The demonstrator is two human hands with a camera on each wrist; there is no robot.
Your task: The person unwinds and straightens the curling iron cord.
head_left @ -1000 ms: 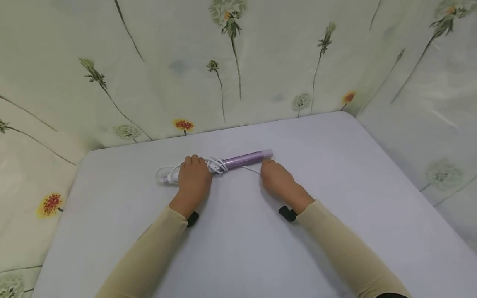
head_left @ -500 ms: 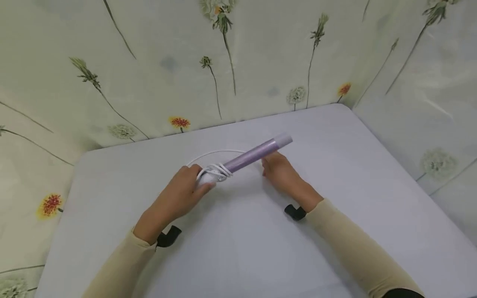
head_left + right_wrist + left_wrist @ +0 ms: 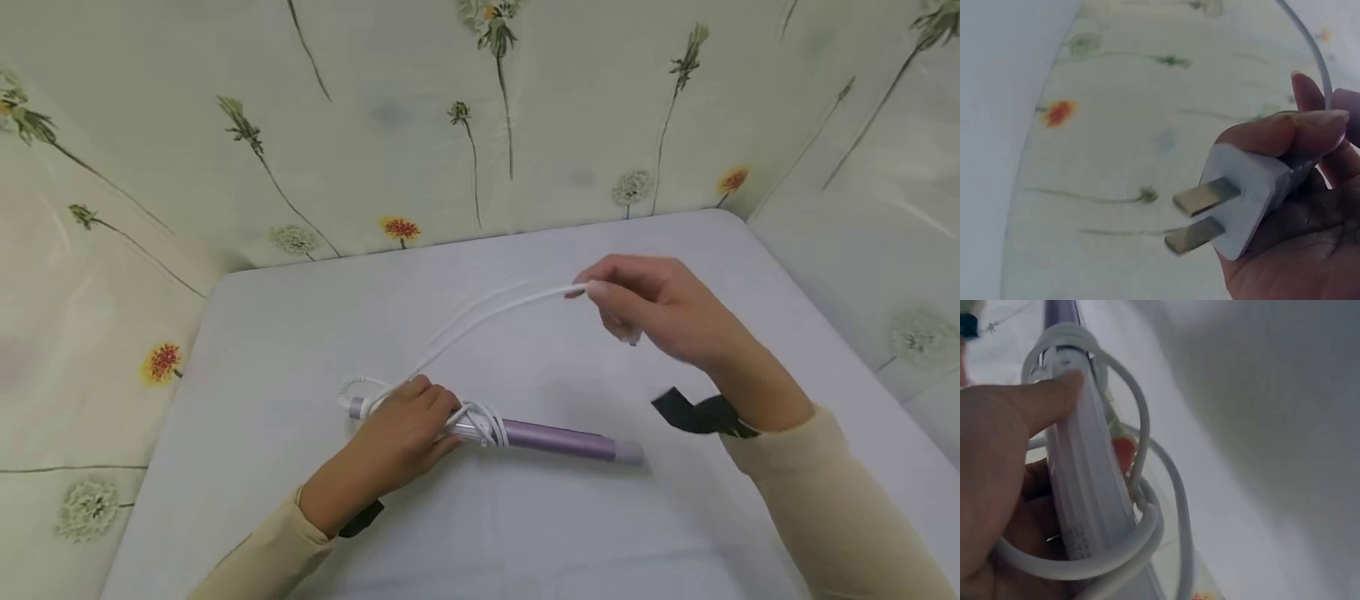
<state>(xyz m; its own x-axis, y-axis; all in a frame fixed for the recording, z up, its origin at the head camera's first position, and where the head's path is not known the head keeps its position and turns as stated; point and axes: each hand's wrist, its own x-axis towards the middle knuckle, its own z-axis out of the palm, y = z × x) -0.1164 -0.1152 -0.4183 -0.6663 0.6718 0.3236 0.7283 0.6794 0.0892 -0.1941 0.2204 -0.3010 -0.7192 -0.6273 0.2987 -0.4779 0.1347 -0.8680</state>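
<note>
A curling iron point(image 3: 558, 438) with a purple barrel, a pale tip and a white handle point(image 3: 1088, 469) lies slantwise over the white table. My left hand point(image 3: 405, 433) grips its handle, with the thumb along the top in the left wrist view. White cord loops point(image 3: 1141, 531) wrap loosely around the handle and the base of the barrel. Raised to the right, my right hand point(image 3: 667, 312) pinches the free white cord point(image 3: 487, 317) between thumb and finger. The two-pronged plug point(image 3: 1241, 197) sits in that hand's curled fingers, prongs pointing out. The cord arcs between both hands.
The white table point(image 3: 525, 533) has its far edge against a backdrop point(image 3: 570, 108) printed with dandelions and flowers. More of this floral sheet hangs at the left and right. A black strap point(image 3: 697, 412) is on the right wrist.
The right hand has risen and moved right, drawing out a longer stretch of cord. The left hand lifted and turned the curling iron, whose tip now points right and slightly toward me.
</note>
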